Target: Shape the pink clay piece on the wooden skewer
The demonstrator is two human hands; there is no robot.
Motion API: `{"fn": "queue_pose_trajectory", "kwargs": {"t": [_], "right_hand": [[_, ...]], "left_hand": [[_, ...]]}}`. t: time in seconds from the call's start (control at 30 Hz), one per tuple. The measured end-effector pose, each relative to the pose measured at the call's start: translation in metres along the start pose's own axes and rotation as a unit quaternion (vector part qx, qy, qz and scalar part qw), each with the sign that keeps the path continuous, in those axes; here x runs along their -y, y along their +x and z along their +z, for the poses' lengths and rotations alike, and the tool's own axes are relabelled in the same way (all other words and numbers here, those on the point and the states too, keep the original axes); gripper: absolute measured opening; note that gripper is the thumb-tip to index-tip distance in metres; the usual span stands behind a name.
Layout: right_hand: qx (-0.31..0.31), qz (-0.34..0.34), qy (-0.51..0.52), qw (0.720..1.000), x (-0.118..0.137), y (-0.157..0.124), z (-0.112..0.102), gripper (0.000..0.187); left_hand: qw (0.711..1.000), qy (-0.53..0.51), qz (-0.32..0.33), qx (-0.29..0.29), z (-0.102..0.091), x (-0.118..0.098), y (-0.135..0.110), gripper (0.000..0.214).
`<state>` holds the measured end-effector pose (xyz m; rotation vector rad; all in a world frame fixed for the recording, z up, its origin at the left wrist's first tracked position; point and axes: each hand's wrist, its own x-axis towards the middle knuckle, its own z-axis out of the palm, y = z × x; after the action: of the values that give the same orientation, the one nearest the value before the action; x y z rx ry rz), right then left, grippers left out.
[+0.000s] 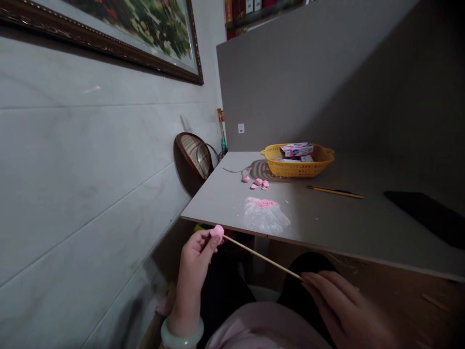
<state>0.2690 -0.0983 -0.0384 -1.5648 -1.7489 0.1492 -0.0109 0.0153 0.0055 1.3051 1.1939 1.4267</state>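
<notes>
From the head camera, a small, soft-looking pink lump, rounded and matte, sits on the far tip of a thin, straight wooden stick. Both are held in the air below the table's front edge, over the person's lap.

The left hand is curled, and its thumb and fingertips pinch the lump. A smooth, pale green bangle circles that wrist. The right hand grips the stick's near end between its fingertips, with the remaining fingers lying long and loosely bent. The stick slants up from right to left between the two hands.

Above them is the table, a flat, matte grey slab with a thin edge. A crinkled clear film lies near that edge, with pink crumbs at its far side. Beyond it, a few small pink petals lie in a cluster. A yellow plastic lattice basket, oval with handles, holds small boxes. A slim yellow pencil-like tool lies to the right, and farther right is a flat black slab.

A round brown woven tray leans against the pale panelled wall beside the table's left corner. A dark-framed painting hangs above it.
</notes>
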Motion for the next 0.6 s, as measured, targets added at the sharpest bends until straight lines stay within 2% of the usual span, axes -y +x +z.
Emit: {"fn": "queue_pose_trajectory", "kwargs": {"t": [0.03,0.07,0.1,0.13,0.2,0.27,0.3,0.33,0.37,0.4,0.47,0.5,0.53,0.57,0.6], "right_hand": [[0.018,0.03,0.039,0.999,0.0,0.004,0.001,0.03],[0.062,0.075,0.096,0.991,0.0,0.008,0.003,0.033],[0.127,0.127,0.162,0.97,-0.001,0.013,0.007,0.038],[0.203,0.176,0.226,0.936,-0.002,0.017,0.011,0.044],[0.352,0.251,0.323,0.842,-0.005,0.024,0.022,0.057],[0.394,0.269,0.345,0.808,-0.005,0.026,0.032,0.061],[0.393,0.271,0.346,0.808,-0.004,0.025,0.036,0.061],[0.377,0.267,0.339,0.819,-0.002,0.023,0.037,0.058],[0.341,0.255,0.319,0.847,0.0,0.02,0.037,0.052],[0.287,0.233,0.281,0.886,0.002,0.017,0.036,0.045],[0.144,0.166,0.163,0.962,0.003,0.011,0.032,0.031],[0.078,0.133,0.104,0.983,0.002,0.009,0.03,0.029],[0.042,0.113,0.07,0.99,-0.001,0.007,0.029,0.032],[0.051,0.12,0.082,0.988,-0.004,0.007,0.028,0.036],[0.098,0.146,0.129,0.976,-0.009,0.008,0.028,0.04]], "left_hand": [[1.0,0.003,-0.002,0.005,-0.001,0.001,0.0,0.03],[1.0,0.007,0.0,0.01,-0.002,0.001,0.0,0.029],[1.0,0.012,0.004,0.015,-0.003,0.002,0.0,0.028],[1.0,0.017,0.009,0.022,-0.004,0.002,0.0,0.028],[0.998,0.033,0.019,0.042,-0.005,0.002,0.0,0.027],[0.997,0.05,0.017,0.057,-0.006,0.003,0.0,0.028],[0.997,0.055,0.012,0.057,-0.005,0.005,0.0,0.029],[0.997,0.056,0.006,0.052,-0.004,0.007,0.001,0.03],[0.998,0.051,-0.001,0.042,-0.002,0.009,0.001,0.031],[0.999,0.043,-0.008,0.03,-0.001,0.011,0.002,0.032],[0.999,0.028,-0.02,0.012,0.003,0.015,0.003,0.033],[0.999,0.023,-0.024,0.005,0.004,0.017,0.004,0.033],[0.999,0.021,-0.024,0.002,0.005,0.017,0.004,0.032],[1.0,0.022,-0.021,0.004,0.006,0.017,0.003,0.031],[1.0,0.025,-0.015,0.01,0.006,0.017,0.003,0.031]]}}
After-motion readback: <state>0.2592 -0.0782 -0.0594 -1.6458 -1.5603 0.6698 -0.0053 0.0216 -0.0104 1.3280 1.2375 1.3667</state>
